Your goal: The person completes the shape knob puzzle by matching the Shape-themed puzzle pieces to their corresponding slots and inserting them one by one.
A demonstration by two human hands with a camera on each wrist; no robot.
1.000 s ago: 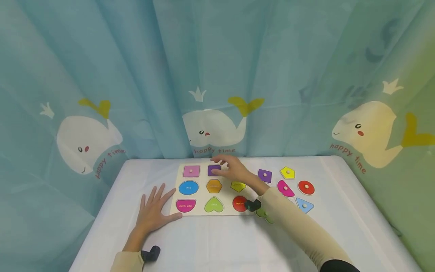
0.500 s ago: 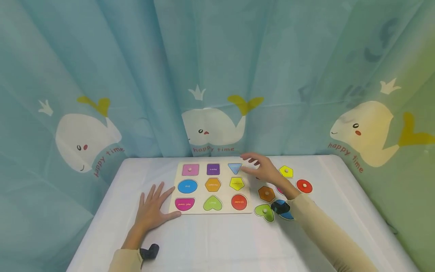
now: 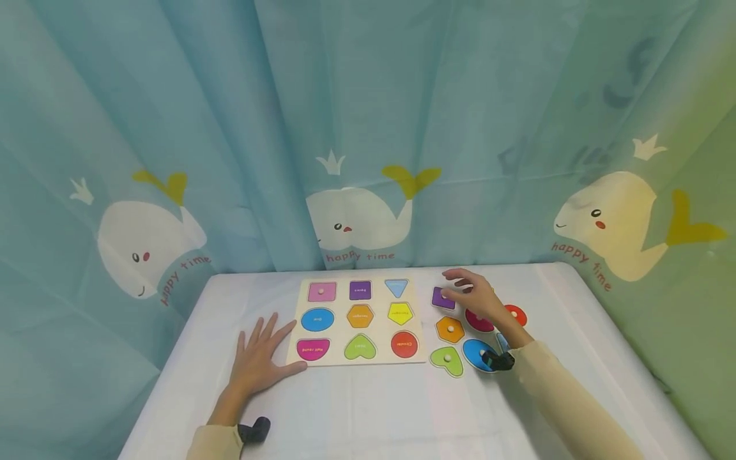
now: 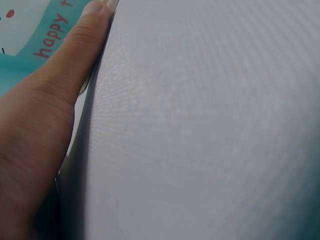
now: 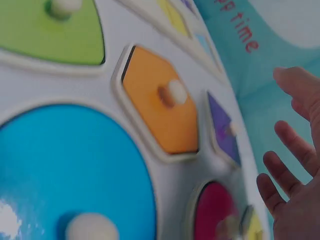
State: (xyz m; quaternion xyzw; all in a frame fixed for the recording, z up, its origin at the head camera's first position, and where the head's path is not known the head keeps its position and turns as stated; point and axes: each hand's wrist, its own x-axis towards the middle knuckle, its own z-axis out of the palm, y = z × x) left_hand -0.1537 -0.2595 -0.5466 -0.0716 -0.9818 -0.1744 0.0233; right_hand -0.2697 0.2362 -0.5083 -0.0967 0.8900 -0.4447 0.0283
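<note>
A pale shape-puzzle board lies mid-table with nine coloured shapes; a pink rectangle piece with a knob sits in its top left spot. My left hand rests beside the board, fingers spread, thumb and index fingertip at its left edge. At the far right of the board, my right hand hovers by the purple square piece, thumb near its knob. In the right wrist view that hand's fingers are loosely bent with nothing held, and the purple piece lies apart from them.
Loose knobbed pieces lie right of the board: orange hexagon, green heart, blue oval, magenta half round, red circle, partly hidden light-blue triangle, yellow pentagon. A whale-print curtain hangs behind the table.
My right hand has moved rightward, from over the board's purple spot to the loose purple square piece. The board's top right shapes are uncovered. My left hand has stayed put.
</note>
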